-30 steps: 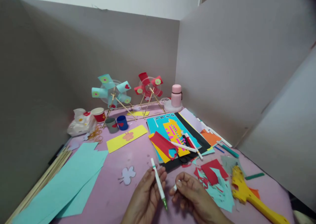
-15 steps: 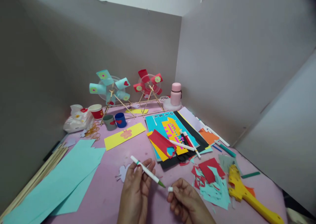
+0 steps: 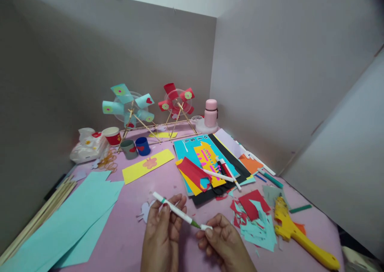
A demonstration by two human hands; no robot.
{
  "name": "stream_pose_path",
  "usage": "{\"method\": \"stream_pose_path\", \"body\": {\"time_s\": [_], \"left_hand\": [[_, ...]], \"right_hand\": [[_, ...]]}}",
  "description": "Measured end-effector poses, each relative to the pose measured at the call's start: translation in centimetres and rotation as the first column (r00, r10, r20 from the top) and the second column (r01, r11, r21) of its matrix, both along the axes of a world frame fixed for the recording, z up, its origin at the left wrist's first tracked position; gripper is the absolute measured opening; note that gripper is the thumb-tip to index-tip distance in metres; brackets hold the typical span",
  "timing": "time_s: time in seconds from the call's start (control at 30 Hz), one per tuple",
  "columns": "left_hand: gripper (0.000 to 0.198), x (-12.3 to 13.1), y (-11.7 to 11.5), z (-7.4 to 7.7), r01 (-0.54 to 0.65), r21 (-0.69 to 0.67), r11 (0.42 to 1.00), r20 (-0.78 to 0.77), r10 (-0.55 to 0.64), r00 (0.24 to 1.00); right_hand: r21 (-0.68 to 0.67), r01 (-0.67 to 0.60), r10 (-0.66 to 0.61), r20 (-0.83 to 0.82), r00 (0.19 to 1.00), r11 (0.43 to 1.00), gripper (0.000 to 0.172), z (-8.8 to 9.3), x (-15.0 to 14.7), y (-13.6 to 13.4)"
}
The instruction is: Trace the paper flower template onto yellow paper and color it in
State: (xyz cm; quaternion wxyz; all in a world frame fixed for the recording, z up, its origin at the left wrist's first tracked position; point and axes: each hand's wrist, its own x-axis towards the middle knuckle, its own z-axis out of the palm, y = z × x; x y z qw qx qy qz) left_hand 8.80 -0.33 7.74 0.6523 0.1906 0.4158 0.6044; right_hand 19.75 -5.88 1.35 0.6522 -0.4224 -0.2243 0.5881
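Observation:
My left hand (image 3: 165,228) grips a white marker (image 3: 177,212) with a green tip, its tip end slanting down to the right. A small white cap (image 3: 206,227) is pinched between the thumb and fingers of my right hand (image 3: 223,238). The cap's mouth is right at the green tip; whether they touch, I cannot tell. Beyond my left hand, a pale purple butterfly-shaped paper cutout (image 3: 146,211) lies on the pink tabletop (image 3: 120,240), partly hidden by the fingers.
Light blue paper sheets (image 3: 75,216) and wooden sticks (image 3: 39,224) lie left. Ahead are a yellow strip (image 3: 136,172), two paper pinwheels (image 3: 132,104) on stick frames and a pink bottle (image 3: 211,114). Coloured papers (image 3: 187,142), paper scraps (image 3: 258,228) and a yellow glue gun (image 3: 297,236) lie right.
My right hand has brought the cap up to the marker's green tip, closing the small gap between them. The whole view has shifted slightly.

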Motion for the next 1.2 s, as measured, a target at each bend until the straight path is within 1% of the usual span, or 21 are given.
{"method": "stream_pose_path", "body": {"time_s": [0.23,0.37,0.47,0.53,0.6,0.67,0.77,0.97,1.03,1.1,1.13,1.2], "left_hand": [[0.018,0.1,0.1,-0.4,-0.016,-0.019,1.000,-0.022,0.016,1.000],[0.024,0.2,0.2,-0.3,-0.028,-0.038,0.999,-0.022,0.027,0.999],[0.025,0.3,0.2,-0.3,-0.015,-0.054,0.998,-0.022,0.014,1.000],[0.026,0.3,0.2,-0.3,-0.016,-0.085,0.996,-0.009,0.016,1.000],[0.026,0.3,0.3,-0.4,-0.021,-0.139,0.990,0.013,0.023,1.000],[0.026,0.5,0.4,-0.6,-0.015,-0.197,0.980,0.029,0.021,0.999],[0.024,0.7,0.5,-0.7,0.016,-0.256,0.966,0.040,-0.006,0.999],[0.038,1.2,0.3,-0.4,0.063,-0.341,0.938,0.098,-0.031,0.995],[0.039,1.2,0.3,-0.2,0.068,-0.355,0.933,0.106,-0.032,0.994],[0.037,1.2,0.3,-0.1,0.061,-0.351,0.934,0.100,-0.027,0.995],[0.035,1.1,0.3,0.0,0.053,-0.345,0.937,0.094,-0.022,0.995],[0.030,1.0,0.4,0.2,0.026,-0.325,0.945,0.075,-0.002,0.997]], "right_hand": [[0.035,0.059,-0.063,0.135,0.989,0.998,0.045,0.4,-0.2,-0.2],[0.061,0.098,-0.108,0.201,0.974,0.993,0.044,0.3,-0.4,-0.3],[0.054,0.121,-0.131,0.266,0.955,0.991,0.043,0.1,-0.5,-0.4],[0.066,0.142,-0.156,0.332,0.930,0.988,0.041,0.1,-0.5,-0.5],[0.107,0.157,-0.188,0.415,0.890,0.982,0.037,0.3,-0.4,-0.6],[0.147,0.157,-0.209,0.490,0.846,0.977,0.031,0.5,-0.3,-0.6],[0.165,0.144,-0.213,0.559,0.802,0.976,0.023,0.8,0.0,-0.6],[0.203,0.112,-0.216,0.612,0.761,0.973,0.017,1.2,0.6,-0.7],[0.246,0.122,-0.254,0.632,0.732,0.962,0.016,1.3,0.8,-0.8],[0.258,0.131,-0.267,0.618,0.739,0.957,0.018,1.3,1.0,-0.9],[0.246,0.124,-0.253,0.608,0.752,0.961,0.020,1.3,1.1,-0.9],[0.198,0.073,-0.182,0.617,0.766,0.977,0.022,1.2,1.4,-0.9]]}}
